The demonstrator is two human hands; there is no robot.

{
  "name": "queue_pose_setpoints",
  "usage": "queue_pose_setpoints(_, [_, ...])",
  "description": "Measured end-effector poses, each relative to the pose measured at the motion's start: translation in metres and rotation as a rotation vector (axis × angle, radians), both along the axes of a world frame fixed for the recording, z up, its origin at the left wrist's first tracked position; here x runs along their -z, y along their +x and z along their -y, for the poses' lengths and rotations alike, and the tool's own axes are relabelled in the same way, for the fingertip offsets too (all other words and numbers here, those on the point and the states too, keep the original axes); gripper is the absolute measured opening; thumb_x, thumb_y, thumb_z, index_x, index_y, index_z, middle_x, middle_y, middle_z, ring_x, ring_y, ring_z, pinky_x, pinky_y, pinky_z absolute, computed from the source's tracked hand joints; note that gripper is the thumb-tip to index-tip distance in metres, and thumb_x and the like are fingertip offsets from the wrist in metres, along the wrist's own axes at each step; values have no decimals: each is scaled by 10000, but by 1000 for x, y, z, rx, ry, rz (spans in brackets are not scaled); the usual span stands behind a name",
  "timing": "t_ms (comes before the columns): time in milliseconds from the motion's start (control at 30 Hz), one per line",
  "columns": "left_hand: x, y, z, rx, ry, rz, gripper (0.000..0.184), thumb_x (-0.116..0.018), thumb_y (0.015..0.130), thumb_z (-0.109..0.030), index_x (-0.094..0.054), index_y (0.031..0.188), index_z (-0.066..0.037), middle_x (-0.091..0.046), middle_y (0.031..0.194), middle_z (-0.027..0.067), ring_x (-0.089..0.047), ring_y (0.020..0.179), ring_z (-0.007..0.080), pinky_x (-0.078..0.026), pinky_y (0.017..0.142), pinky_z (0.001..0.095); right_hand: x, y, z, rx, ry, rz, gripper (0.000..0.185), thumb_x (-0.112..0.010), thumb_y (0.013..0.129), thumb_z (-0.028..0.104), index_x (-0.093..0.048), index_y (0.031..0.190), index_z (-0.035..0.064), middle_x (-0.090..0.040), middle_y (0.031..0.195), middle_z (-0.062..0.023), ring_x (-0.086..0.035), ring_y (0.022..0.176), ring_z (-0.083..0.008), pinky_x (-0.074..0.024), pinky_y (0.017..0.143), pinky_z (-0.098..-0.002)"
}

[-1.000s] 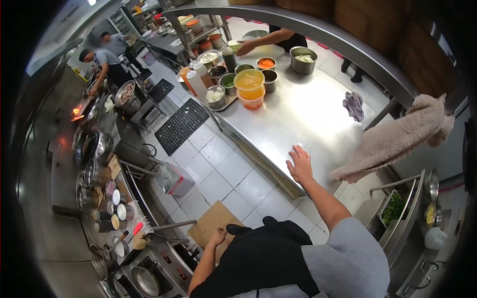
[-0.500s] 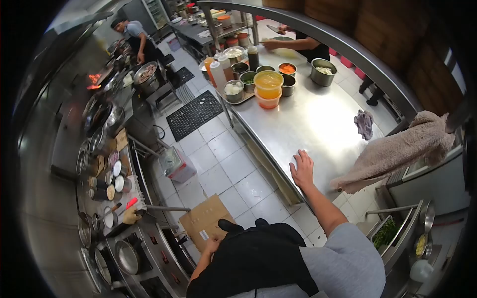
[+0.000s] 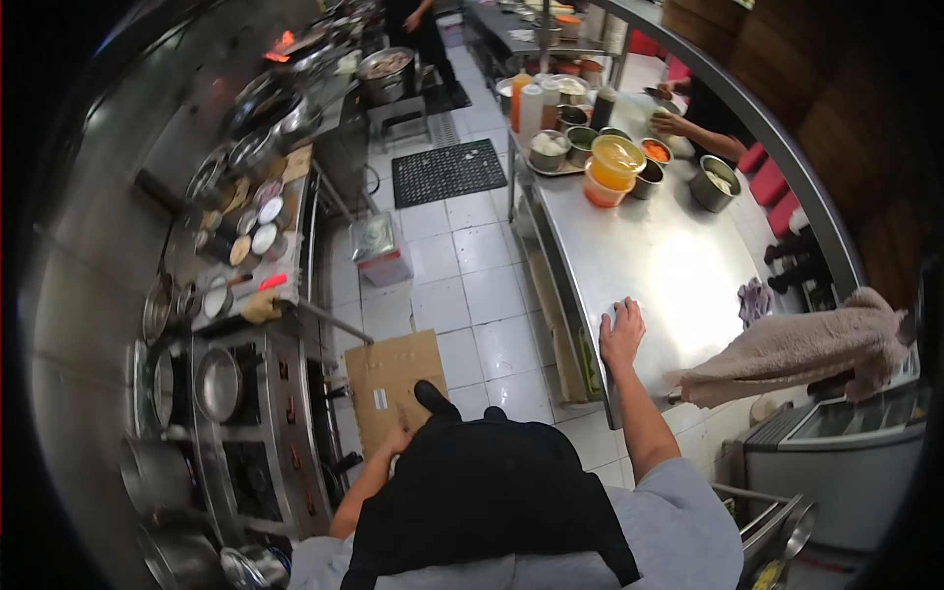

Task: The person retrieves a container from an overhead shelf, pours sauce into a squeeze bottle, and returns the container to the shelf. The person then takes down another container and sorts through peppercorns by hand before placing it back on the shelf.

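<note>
My right hand (image 3: 621, 334) lies on the edge of the steel table (image 3: 629, 258), its fingers stretched out and nothing in it. A beige towel (image 3: 787, 352) hangs to its right, apart from the hand. My left hand (image 3: 396, 440) hangs low beside my black apron (image 3: 472, 497), above a flat piece of cardboard (image 3: 366, 369) on the floor. Its fingers are too small and partly hidden to make out. Further up the table stand stacked tubs with yellow and orange contents (image 3: 617, 167), a metal pot (image 3: 715, 184) and several squeeze bottles (image 3: 531, 108).
On the left runs a stove with a frying pan (image 3: 218, 383) and a shelf of containers (image 3: 264, 238). A flame (image 3: 282, 44) burns at the far end near a standing person (image 3: 418, 29). A square tin (image 3: 379, 246) and black mat (image 3: 447, 172) are on the floor. Another person's hand (image 3: 671, 125) works across the table.
My view has turned left, so the scene has shifted right. My right hand stays on the table edge; my left hand stays low at my side. The person by the stove is mostly cut off.
</note>
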State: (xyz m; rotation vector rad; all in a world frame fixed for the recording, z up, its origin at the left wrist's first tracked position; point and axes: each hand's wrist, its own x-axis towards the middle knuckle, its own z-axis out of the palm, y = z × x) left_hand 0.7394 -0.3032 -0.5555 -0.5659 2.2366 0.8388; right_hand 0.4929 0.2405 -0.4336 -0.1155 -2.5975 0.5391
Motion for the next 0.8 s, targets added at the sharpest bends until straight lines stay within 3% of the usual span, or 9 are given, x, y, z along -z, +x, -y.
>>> queue_pose_setpoints(167, [-8,14,-7,-60,-26,-188,409,-638,907,-342,-737,1012,40,-717,1018,284,-698,1009,426,-539,894,476,-4,2,1,-9,18,28,391,-645,934,232,-601,1275,45,-483,1480,-187,-394,1426,-369,-290,1155,-515])
queue_pose_setpoints(300, [8,21,0,-44,-43,-201,423,-645,904,-360,-739,984,45,-722,964,279,-706,977,423,-543,864,486,-2,-1,-1,-30,38,22,388,-634,944,236,-599,1281,47,-476,1486,-188,-391,1428,-368,-285,1159,-511])
queue_pose_setpoints(500, [18,25,5,-64,-58,-246,457,-624,908,-389,-742,993,44,-708,979,302,-693,983,448,-542,871,487,-4,2,-2,-13,64,65,391,-630,952,245,-597,1286,45,-477,1483,-194,-390,1428,-373,-283,1159,-516])
queue_pose_setpoints(633, [13,13,6,-46,-44,-142,501,-610,907,-418,-730,1002,60,-693,1006,321,-677,1001,466,-532,899,500,-2,-2,-1,-18,68,67,405,-648,941,250,-590,1292,57,-494,1480,-209,-412,1409,-391,-299,1148,-532])
queue_pose_setpoints(667, [15,12,7,-39,-45,-143,518,-606,905,-432,-726,1002,63,-688,1012,326,-673,1004,469,-529,907,505,-8,-1,3,-40,93,-20,373,-660,907,191,-610,1228,6,-546,1400,-273,-493,1322,-439,-367,1119,-513])
queue_pose_setpoints(800, [9,-8,7,48,-72,-102,499,-645,901,-450,-737,1006,30,-705,1040,285,-670,1009,454,-529,888,491,-13,-3,1,-76,117,18,396,-645,921,215,-610,1234,-25,-548,1392,-270,-500,1313,-436,-380,1116,-505])
